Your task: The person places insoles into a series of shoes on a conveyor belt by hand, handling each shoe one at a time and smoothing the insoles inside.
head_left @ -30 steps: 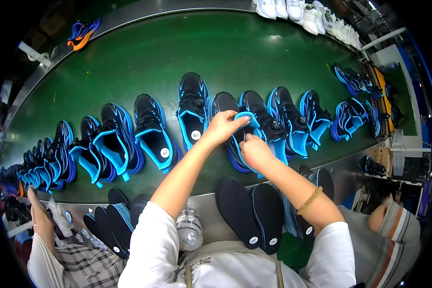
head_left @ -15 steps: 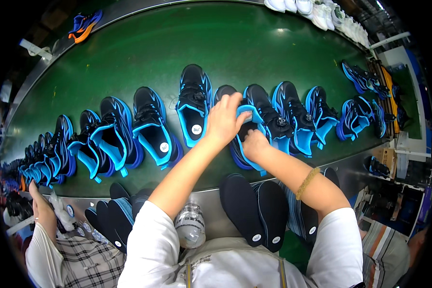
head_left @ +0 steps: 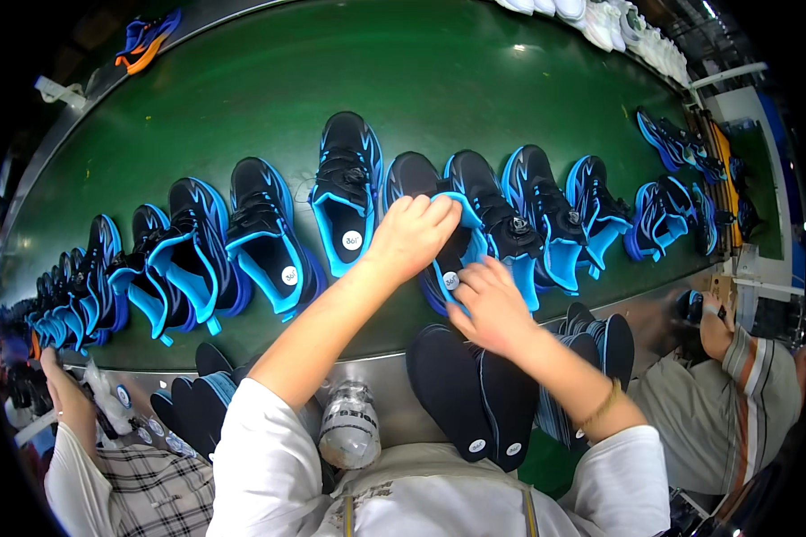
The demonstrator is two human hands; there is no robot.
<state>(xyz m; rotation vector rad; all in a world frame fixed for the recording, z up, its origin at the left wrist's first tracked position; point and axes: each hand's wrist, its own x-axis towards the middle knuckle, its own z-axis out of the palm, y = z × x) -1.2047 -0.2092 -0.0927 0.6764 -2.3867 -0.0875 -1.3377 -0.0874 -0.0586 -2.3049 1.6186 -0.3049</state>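
Note:
My left hand [head_left: 414,237] is closed on the tongue of a black and blue sports shoe [head_left: 412,174] in the row ahead of me. At that shoe's heel, my right hand [head_left: 494,309] rests with bent fingers over the collar, thumb on the nearer side; the heel edge itself is hidden under it. Inside the shoe a black insole shows a white round label [head_left: 451,281]. To its left stands a matching shoe [head_left: 342,170] with a labelled insole, set a little farther forward. Another matching shoe [head_left: 475,179] sits close on the right.
The shoes stand on a green conveyor belt [head_left: 403,72]. Black insoles [head_left: 448,385] lean along the near metal edge, with another insole bunch [head_left: 192,407] left. A clear plastic bottle [head_left: 349,430] stands before me. Co-workers' arms [head_left: 76,398] show at both sides; white shoes [head_left: 600,27] line the far edge.
My right hand has come out of the shoe and back to its heel, uncovering the insole's label. The shoes have shifted slightly left in view. A person's hand has appeared at the right.

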